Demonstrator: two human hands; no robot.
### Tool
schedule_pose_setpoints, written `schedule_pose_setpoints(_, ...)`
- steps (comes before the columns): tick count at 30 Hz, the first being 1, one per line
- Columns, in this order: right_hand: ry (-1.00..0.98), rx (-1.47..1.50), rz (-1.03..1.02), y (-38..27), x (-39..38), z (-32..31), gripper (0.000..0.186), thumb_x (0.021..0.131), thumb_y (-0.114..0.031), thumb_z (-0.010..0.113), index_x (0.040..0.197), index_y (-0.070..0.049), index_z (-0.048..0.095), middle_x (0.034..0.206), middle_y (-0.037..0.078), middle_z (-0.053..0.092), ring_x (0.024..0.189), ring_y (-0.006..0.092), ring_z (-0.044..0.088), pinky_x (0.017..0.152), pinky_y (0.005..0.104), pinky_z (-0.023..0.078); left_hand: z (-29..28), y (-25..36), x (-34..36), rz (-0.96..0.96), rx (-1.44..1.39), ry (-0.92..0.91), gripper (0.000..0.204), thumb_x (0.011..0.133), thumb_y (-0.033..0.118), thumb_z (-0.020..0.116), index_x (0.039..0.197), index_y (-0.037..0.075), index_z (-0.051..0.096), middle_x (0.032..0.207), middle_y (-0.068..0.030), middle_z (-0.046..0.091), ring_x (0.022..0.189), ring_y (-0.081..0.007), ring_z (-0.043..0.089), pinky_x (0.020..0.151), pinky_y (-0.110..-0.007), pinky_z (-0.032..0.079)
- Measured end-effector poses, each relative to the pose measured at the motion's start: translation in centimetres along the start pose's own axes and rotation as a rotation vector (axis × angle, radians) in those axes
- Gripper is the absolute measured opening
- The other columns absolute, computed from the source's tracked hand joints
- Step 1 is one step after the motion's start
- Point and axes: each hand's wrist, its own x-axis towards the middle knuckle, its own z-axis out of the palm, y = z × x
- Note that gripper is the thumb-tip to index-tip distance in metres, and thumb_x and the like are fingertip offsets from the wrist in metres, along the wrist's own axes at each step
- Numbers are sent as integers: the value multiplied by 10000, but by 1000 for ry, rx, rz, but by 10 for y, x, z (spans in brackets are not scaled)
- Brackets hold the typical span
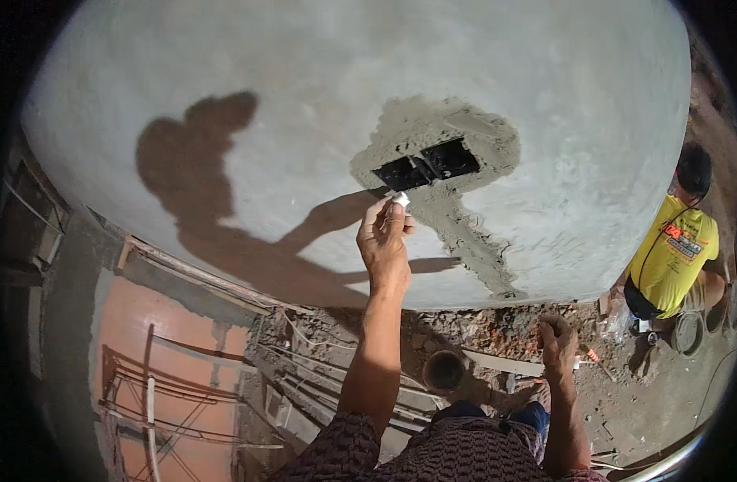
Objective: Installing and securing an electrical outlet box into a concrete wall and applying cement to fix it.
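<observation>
My left hand (384, 245) is raised to the grey wall, with its fingers pinched on a small white piece (400, 201) whose kind I cannot make out. That piece is just under a black twin electrical box (427, 165) set in the wall. Rough, darker mortar (481, 132) surrounds the box, and a mortar strip (477, 241) runs from it down to the wall's foot. Lower on the right, my right hand (557, 345) has curled fingers; what they hold, if anything, is hidden. A pale flat strip (505, 363) shows beside that hand, and I cannot tell whether they touch.
A round bucket (444, 371) stands below, near my legs. Rubble (497, 328) lies along the wall's foot. At the right a person in a yellow shirt (675, 253) is low down beside several buckets (688, 333). Poles (151, 418) and boards are at the lower left.
</observation>
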Motion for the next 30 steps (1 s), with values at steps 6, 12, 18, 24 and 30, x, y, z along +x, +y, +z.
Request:
schedule_pose_setpoints(6, 38, -147, -56, -5, -32, 27, 192, 931, -129, 631, 1024, 24, 700, 710, 22, 614, 599, 96, 536, 543, 260, 414, -21, 0, -1, -52, -98, -129, 233, 984, 130, 674, 1171, -2, 634, 996, -45, 680, 784, -105, 613, 700, -262, 521)
schedule_pose_setpoints(12, 17, -145, -31, -27, -68, 84, 231, 933, -139, 627, 1035, 56, 699, 735, 44, 640, 632, 103, 550, 573, 281, 437, -56, -4, -13, -187, -35, -435, 261, 985, 175, 661, 1156, -21, 633, 959, -60, 669, 795, -120, 612, 721, -274, 520)
schedule_pose_setpoints(18, -46, -32, -192, -71, -78, 138, 263, 945, -168, 656, 1129, 20, 669, 789, 28, 657, 692, 79, 554, 614, 265, 444, -91, -41, -52, -277, 80, -673, 263, 1001, 240, 648, 1093, -7, 649, 865, -32, 657, 739, -96, 594, 676, -253, 493)
schedule_pose_setpoints(24, -10, -106, -323, -95, -84, 178, 204, 944, -93, 663, 1127, -3, 671, 801, 51, 684, 720, 97, 610, 645, 267, 489, -120, -45, -81, -408, 170, -777, 317, 990, 298, 671, 1118, 8, 674, 861, -22, 686, 740, -73, 576, 675, -266, 484)
schedule_pose_setpoints(30, 69, -217, -274, -89, -102, 197, 147, 945, -68, 655, 1042, 43, 663, 796, 62, 685, 691, 97, 596, 626, 259, 471, -148, -65, -98, -348, 163, -795, 367, 988, 327, 675, 1122, -14, 664, 781, 6, 624, 662, -74, 529, 599, -273, 472)
